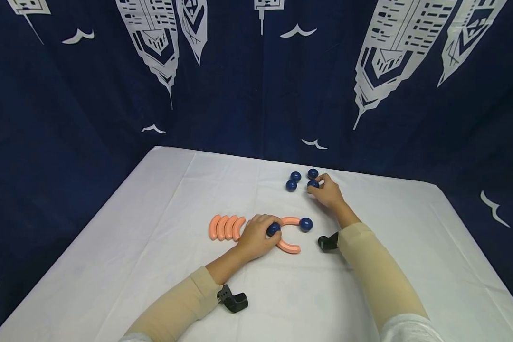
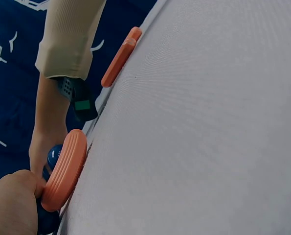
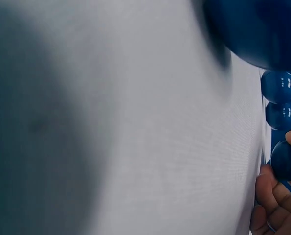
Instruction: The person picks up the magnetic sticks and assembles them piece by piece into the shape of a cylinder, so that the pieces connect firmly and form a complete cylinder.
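My left hand (image 1: 258, 237) grips a glossy dark blue ball (image 1: 273, 230) near the middle of the white table. Two orange curved pieces meet at that ball: an upper one (image 1: 289, 221), whose far end touches another blue ball (image 1: 306, 224), and a lower one (image 1: 289, 247) with its right end bare. Farther back, my right hand (image 1: 328, 192) pinches a blue ball (image 1: 313, 184) between thumb and fingers; the right wrist view also shows this held ball (image 3: 287, 161). In the left wrist view, a ridged orange piece (image 2: 65, 170) stands beside my left thumb.
Several orange curved pieces (image 1: 226, 228) lie side by side left of my left hand. Loose blue balls (image 1: 291, 185) sit near the table's back edge, left of and behind my right hand. A dark blue printed curtain (image 1: 256, 104) hangs behind the white table (image 1: 124, 266).
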`<state>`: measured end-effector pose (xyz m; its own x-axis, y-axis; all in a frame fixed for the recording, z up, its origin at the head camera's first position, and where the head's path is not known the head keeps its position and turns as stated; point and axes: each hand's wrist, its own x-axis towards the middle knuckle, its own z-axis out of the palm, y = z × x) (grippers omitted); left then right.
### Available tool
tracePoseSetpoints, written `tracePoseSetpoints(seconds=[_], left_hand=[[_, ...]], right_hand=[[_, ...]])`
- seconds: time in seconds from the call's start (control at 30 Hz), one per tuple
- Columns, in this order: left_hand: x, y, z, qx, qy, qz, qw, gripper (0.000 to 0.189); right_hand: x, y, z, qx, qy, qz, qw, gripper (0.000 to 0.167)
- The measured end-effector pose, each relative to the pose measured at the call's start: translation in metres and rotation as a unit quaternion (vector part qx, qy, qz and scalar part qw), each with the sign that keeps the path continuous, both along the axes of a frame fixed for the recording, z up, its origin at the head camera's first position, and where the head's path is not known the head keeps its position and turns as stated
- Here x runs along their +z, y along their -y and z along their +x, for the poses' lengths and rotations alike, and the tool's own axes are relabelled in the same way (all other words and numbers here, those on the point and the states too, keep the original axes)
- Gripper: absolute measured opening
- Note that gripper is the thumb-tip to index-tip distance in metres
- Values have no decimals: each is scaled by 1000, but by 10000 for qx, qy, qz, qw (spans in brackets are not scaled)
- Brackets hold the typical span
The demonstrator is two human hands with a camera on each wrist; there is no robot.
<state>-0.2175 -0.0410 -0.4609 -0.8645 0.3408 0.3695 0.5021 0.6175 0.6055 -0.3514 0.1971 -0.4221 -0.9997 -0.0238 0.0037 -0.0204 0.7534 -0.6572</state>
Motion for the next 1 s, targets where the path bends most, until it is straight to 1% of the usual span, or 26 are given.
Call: tracePoseSetpoints(seconds=[0.2, 0.4, 0.57, 0.63, 0.8, 1.0], left_hand=[[1, 1, 0, -4, 31, 9, 10000, 24], [0, 1, 0, 1, 29, 28, 10000, 24], [1, 0, 1, -39, 224, 13, 9997, 23], [1, 0, 1, -36, 216, 20, 9998, 23], [0, 0, 1, -19, 10, 84, 10000, 24], [0, 0, 1, -9, 26, 65, 10000, 24]], right_hand=[[2, -4, 4, 21, 47, -167, 9998, 43], [2, -7, 11, 93, 98, -336, 9993, 43], [5, -10, 19, 172, 72, -520, 9985, 44], [6, -11, 22, 224, 52, -571, 9981, 44], [7, -15, 31, 330, -48, -702, 9970, 45], [10, -18, 42, 363, -135, -894, 9952, 44]])
